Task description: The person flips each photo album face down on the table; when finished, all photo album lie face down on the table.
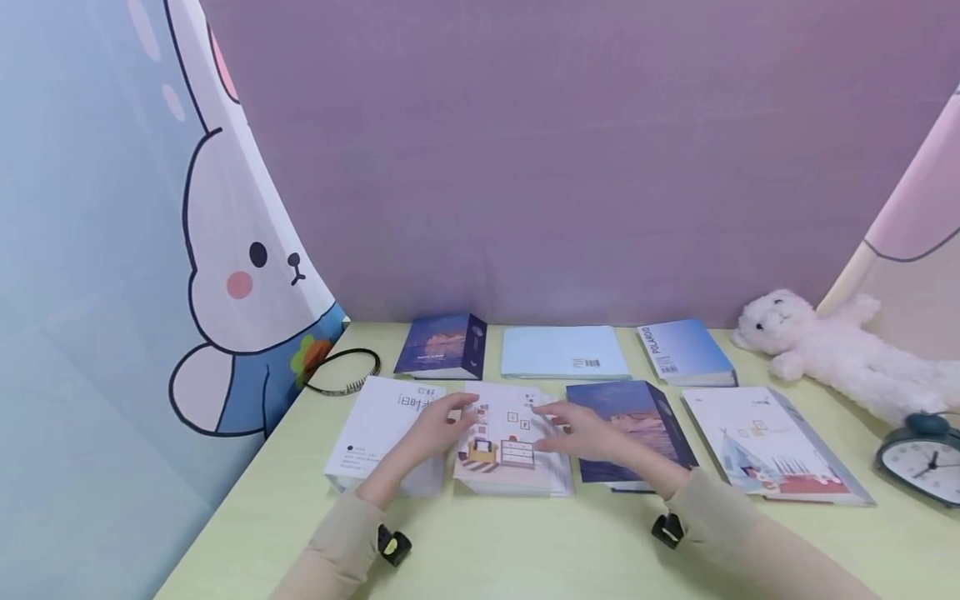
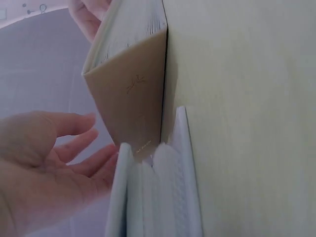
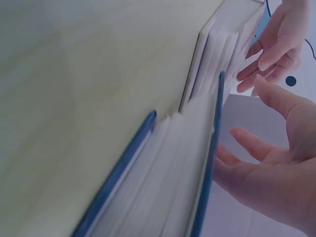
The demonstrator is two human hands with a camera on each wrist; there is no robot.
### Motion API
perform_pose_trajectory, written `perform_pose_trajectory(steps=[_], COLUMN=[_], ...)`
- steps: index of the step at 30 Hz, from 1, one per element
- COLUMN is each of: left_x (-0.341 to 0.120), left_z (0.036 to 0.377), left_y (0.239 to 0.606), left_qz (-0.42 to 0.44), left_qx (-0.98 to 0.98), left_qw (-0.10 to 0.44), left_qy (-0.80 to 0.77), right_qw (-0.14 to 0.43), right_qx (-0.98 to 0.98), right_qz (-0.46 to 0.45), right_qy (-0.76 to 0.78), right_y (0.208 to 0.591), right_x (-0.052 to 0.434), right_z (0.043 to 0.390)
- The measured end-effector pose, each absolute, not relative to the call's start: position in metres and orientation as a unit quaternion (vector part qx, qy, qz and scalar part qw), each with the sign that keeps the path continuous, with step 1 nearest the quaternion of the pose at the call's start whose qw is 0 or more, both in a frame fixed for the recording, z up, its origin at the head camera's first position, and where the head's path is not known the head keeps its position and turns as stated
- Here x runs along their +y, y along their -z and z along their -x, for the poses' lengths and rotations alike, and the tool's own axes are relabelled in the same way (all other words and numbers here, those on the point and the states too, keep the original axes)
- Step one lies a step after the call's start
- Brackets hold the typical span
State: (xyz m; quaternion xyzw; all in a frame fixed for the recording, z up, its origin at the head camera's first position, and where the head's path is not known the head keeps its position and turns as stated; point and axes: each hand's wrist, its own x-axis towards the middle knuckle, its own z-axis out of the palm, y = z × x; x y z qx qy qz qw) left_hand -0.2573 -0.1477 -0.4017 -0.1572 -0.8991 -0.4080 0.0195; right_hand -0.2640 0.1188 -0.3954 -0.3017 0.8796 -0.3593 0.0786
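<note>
My left hand [image 1: 442, 425] hovers at the left side of a pale photo album [image 1: 491, 479] with a furniture drawing on its cover. At its right side is my right hand [image 1: 585, 429], thumb and fingers loosely spread. Both sets of fingertips overlap the cover in the head view, neither gripping it. The left wrist view shows the album's beige spine [image 2: 126, 94] beyond my relaxed left fingers [image 2: 74, 123]. A white album [image 1: 375, 425] lies under my left forearm, and a dark blue album [image 1: 630, 408] under my right hand; its blue cover edge [image 3: 210, 168] fills the right wrist view.
Behind lie a purple seascape album [image 1: 435, 346], a light blue album [image 1: 562, 350] and a Polaroid album [image 1: 686, 350]. On the right are a tent-print album [image 1: 757, 442], a white plush toy [image 1: 832, 350] and an alarm clock [image 1: 922, 462]. A black headband [image 1: 341, 390] lies far left.
</note>
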Motion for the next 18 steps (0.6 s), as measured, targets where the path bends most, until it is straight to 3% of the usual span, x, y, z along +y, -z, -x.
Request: perform_pose_trajectory(steps=[18], left_x=[-0.161], left_z=[0.258], left_y=[0.406], left_qz=[0.073], left_qx=[-0.892], left_qw=[-0.084], left_qy=[0.437], right_qw=[0.12], right_qx=[0.896], right_qz=[0.289], right_qy=[0.316], right_y=[0.397], right_x=[0.115], right_z=[0.264])
